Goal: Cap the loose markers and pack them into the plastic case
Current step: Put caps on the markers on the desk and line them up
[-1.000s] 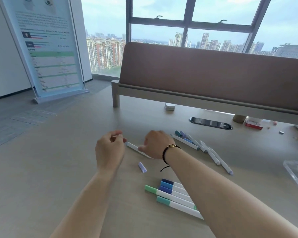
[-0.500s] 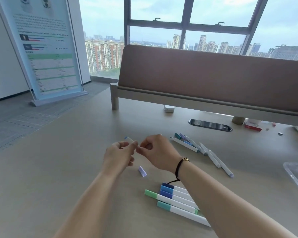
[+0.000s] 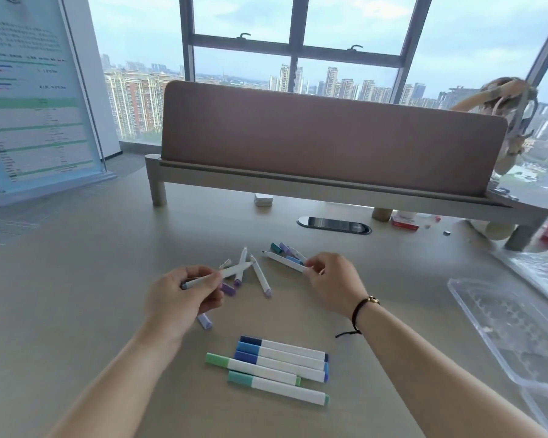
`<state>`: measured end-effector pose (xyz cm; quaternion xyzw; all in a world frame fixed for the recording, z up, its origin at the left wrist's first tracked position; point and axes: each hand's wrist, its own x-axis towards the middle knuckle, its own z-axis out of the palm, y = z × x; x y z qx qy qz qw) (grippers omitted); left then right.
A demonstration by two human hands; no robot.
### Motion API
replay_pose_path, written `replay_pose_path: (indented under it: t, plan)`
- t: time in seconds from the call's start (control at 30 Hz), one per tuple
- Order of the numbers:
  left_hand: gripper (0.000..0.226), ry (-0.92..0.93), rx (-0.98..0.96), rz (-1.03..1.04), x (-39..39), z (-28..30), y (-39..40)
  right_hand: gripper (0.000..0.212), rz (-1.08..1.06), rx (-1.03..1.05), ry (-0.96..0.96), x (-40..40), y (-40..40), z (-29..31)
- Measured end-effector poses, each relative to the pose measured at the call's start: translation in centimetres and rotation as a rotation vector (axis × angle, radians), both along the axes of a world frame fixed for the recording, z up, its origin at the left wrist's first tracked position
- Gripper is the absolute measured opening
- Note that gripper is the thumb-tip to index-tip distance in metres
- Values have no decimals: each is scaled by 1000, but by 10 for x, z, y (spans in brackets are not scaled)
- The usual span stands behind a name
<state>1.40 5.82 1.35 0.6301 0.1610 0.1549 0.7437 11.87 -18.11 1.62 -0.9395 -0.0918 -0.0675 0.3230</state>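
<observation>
head view: the hands have parted since half a second ago; left hand (image 3: 184, 298) now pinches one marker (image 3: 203, 280) alone, right hand (image 3: 331, 284) pinches another marker (image 3: 283, 260) from the far pile, likely next to cap; plastic case (image 3: 500, 330) waits at right, empty of markers

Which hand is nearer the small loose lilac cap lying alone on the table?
Left. The left hand hovers just above the lilac cap; the right hand is far off to its right.

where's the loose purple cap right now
In the head view the loose lilac cap lies on the table just below the left hand, up and left of the row of capped markers.
</observation>
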Motion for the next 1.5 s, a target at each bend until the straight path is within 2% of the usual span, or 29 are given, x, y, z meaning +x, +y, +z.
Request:
replay_pose_path:
  t: [0.13,0.27,0.37,0.6,0.7,0.8,0.9,1.0,1.17,1.27,1.33,1.4,1.5]
  plan:
    - [12,-14,62,29,-1,-3,4,25,28,-217,-35,34,10,3]
    - [13,-51,26,108,-1,0,11,29,52,-411,-39,53,28,2]
    - [13,-74,-28,109,0,1,12,27,46,-450,-24,59,35,-8]
    - [13,-105,-77,41,-1,2,8,5,32,-291,14,54,30,-14]
    - [11,-113,-95,38,-4,4,7,13,53,-200,18,47,26,-12]
    - [6,-107,-97,7,-7,6,2,7,66,-111,-27,33,16,-3]
    - [5,-75,-107,-51,-11,8,-7,7,8,152,-74,3,3,4]
    - [6,-49,-134,-111,-15,9,-19,10,-64,502,68,-37,-10,9]
    - [17,-58,-177,-263,-25,9,-37,10,-44,834,231,-92,-31,3]
    - [20,-69,-168,-317,-29,11,-44,12,-4,814,261,-105,-36,-3]
    - [32,-74,-161,-344,-30,11,-45,15,31,749,230,-105,-37,-6]
    - [52,-82,-155,-367,-30,10,-45,16,55,646,171,-104,-39,-7]
    - [63,-94,-162,-391,-31,11,-43,16,73,450,81,-105,-40,-11]
